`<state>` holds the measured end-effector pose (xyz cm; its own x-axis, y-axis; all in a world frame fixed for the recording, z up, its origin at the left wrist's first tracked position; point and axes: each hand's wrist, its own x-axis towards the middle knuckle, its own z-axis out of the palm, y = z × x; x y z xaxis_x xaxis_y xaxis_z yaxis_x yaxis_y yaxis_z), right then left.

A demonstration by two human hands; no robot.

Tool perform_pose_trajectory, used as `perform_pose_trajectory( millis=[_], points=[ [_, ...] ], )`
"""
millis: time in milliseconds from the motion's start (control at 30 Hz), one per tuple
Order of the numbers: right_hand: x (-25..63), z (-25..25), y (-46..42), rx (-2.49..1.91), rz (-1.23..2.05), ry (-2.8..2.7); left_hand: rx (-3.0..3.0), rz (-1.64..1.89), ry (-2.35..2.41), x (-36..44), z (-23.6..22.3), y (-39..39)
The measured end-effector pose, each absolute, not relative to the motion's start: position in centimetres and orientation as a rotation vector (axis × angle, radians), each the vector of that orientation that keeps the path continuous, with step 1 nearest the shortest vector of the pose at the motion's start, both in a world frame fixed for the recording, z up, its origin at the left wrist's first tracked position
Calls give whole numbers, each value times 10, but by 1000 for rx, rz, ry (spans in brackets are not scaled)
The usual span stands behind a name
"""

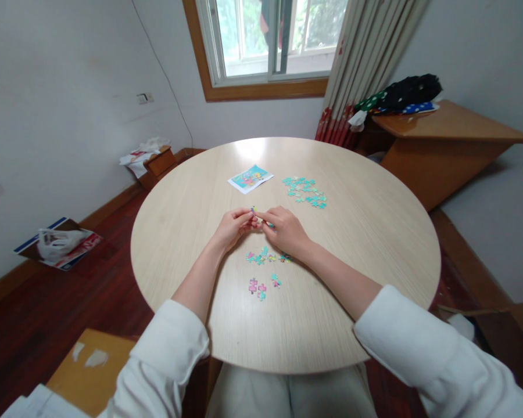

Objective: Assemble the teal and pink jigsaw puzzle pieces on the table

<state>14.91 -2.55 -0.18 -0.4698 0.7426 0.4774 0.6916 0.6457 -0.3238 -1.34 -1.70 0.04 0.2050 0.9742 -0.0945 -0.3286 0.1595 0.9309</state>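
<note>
My left hand [236,227] is closed, pinching a small yellow and purple jigsaw piece [253,209] between thumb and fingers, above the middle of the table. My right hand [285,228] meets it from the right, its index finger reaching to that piece. A bit of a teal jigsaw piece [271,224] shows among the right hand's curled fingers, mostly hidden. Closer to me lies a row of mixed-colour jigsaw pieces [265,256]. Nearer still are pink and teal pieces [261,288] and another small teal and pink piece [276,281].
On the round pale table [174,232], a printed cartoon picture [250,179] lies beyond my hands. Several teal jigsaw pieces [305,191] are spread to its right. A brown wooden desk [453,125] bearing dark cloth stands at the right, near the window.
</note>
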Motion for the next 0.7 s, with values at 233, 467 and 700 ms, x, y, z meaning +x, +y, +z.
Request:
perform_pose_trajectory(
  millis=[233, 467, 700],
  points=[
    [149, -3, -25, -1090, 103, -2258, 938, 1151, 872, -14, -2, -16],
    [149, -7, -23, -1041, 71, -2229, 913, 1237, 861, -15, -2, -14],
    [153, -10, -20, -1016, 87, -2161, 870, 1299, 889, -16, -1, -12]
  ],
)
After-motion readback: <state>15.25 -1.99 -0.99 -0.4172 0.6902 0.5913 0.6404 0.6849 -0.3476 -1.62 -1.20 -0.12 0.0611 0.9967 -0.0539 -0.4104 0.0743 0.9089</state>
